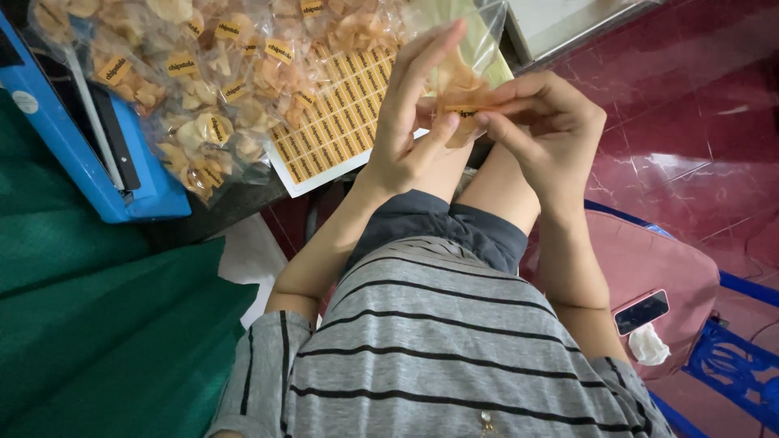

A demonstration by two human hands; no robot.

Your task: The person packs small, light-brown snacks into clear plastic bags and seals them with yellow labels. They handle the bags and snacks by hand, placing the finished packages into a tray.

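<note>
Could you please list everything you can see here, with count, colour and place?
clear bag of chips: one, see-through with pale orange chips and an orange sticker, held up between both hands
packed chip bags: a pile, too many to count, clear with orange stickers, top left
sticker sheet: one, white with rows of orange labels, under the pile's edge
blue machine: one, blue with a dark bar, far left
green cloth: one, green, lower left
pink cushion: one, pink, on a blue chair at right
phone: one, pink case with dark screen, on the cushion
tissue: one, white, crumpled beside the phone
floor: dark red tiles, right
left hand: grip on the bag
right hand: fingertips pinching the bag at the sticker
</note>
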